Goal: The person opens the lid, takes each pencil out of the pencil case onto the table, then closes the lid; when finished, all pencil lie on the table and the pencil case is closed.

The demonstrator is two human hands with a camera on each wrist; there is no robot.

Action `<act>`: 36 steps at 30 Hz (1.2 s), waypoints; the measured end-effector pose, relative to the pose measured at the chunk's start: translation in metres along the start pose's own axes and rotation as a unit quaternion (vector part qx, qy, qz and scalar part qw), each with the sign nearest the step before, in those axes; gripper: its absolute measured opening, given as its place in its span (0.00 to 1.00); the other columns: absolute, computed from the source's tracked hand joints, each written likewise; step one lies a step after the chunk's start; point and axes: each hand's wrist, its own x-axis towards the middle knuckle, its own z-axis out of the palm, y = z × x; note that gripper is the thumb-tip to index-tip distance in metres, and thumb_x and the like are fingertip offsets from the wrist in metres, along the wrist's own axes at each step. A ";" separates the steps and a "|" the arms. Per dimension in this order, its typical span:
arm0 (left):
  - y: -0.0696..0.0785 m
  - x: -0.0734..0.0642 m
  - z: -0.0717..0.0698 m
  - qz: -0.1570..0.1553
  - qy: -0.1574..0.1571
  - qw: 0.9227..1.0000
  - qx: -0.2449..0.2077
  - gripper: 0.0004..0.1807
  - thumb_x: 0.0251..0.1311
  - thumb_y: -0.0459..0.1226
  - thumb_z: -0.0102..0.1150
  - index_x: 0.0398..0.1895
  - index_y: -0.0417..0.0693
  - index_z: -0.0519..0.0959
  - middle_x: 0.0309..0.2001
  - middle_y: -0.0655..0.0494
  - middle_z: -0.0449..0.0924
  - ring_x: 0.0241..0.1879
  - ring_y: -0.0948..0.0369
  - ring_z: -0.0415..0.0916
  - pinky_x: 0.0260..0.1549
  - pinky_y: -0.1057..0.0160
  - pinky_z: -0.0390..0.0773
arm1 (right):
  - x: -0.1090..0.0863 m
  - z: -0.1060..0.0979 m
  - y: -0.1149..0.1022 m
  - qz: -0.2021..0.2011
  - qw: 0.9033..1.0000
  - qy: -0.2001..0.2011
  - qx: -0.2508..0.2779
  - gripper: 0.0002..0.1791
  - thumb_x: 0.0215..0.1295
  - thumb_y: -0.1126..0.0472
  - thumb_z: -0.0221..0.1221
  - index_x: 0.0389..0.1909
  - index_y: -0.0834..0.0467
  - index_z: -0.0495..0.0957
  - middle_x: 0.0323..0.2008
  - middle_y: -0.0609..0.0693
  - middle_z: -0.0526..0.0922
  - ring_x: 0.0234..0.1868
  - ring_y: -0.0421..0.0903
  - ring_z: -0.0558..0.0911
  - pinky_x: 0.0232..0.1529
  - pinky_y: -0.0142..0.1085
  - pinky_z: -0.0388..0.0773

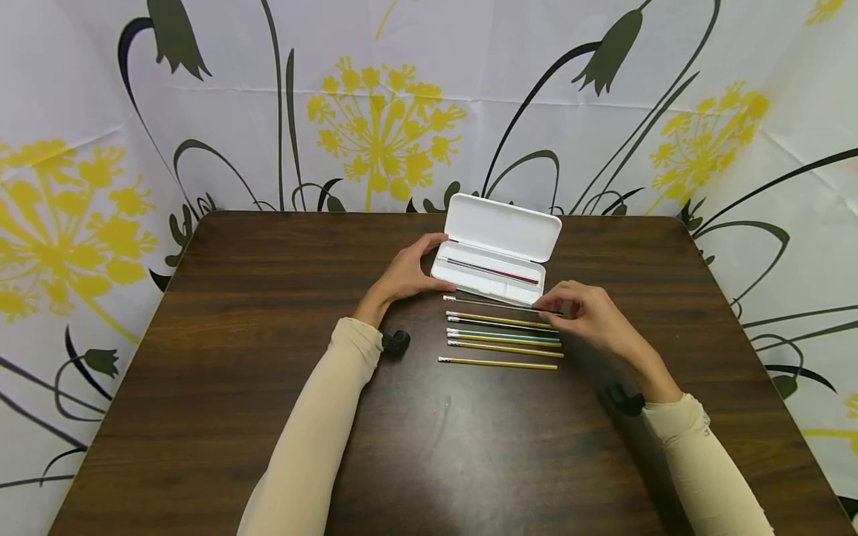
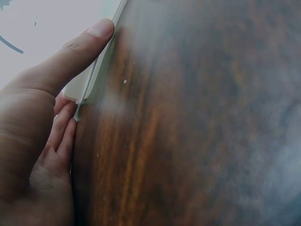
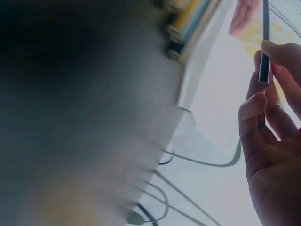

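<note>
An open white pencil case [image 1: 497, 257] lies at the far middle of the dark wooden table [image 1: 268, 298], its lid [image 1: 504, 225] tipped back. One dark red pencil [image 1: 492, 270] lies in its tray. My left hand [image 1: 414, 273] holds the case's left end between thumb and fingers; the left wrist view shows the thumb [image 2: 89, 40] on the case's edge [image 2: 80, 87]. My right hand [image 1: 559, 304] pinches the right end of a dark silver pencil [image 1: 492, 303] just in front of the case. In the right wrist view the fingertips [image 3: 254, 106] grip that pencil [image 3: 265, 66].
Several pencils [image 1: 503, 336], gold and teal, lie in a parallel row in front of the case, the nearest one [image 1: 497, 363] set a little apart. A flowered curtain [image 1: 382, 126] hangs behind and beside the table. Bare tabletop stretches to the left and near me.
</note>
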 end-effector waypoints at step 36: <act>0.001 0.000 0.000 -0.005 0.000 1.000 0.001 0.53 0.38 0.47 0.82 0.71 0.52 0.64 0.68 0.59 0.66 0.67 0.62 0.62 0.64 0.59 0.61 | -0.024 0.012 0.013 0.018 0.995 -0.075 -0.058 0.11 0.58 0.65 0.70 0.41 0.52 0.86 0.37 0.40 0.81 0.33 0.36 0.76 0.30 0.35 0.74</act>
